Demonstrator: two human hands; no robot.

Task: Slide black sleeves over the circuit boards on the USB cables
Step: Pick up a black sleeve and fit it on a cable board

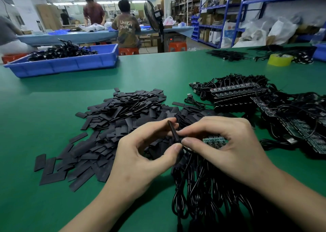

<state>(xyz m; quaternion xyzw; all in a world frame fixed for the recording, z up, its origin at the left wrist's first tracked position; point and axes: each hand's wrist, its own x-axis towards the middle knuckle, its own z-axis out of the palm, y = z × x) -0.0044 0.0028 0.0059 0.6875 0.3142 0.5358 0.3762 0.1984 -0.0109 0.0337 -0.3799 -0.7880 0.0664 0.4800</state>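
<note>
**Sleeve meets the circuit board end**

The left hand pinches one sleeve above the pile, its long axis tilted up and away. Just right of it, the right hand pinches the circuit board, whose end points left toward the sleeve. Fingers hide the junction; whether the board is inside, I cannot tell.

Your right hand covers most of the circuit board. The sleeve has its lower end behind your left hand thumb, so overlap can't be told. Cable bundle is cut off at the bottom edge.
</note>
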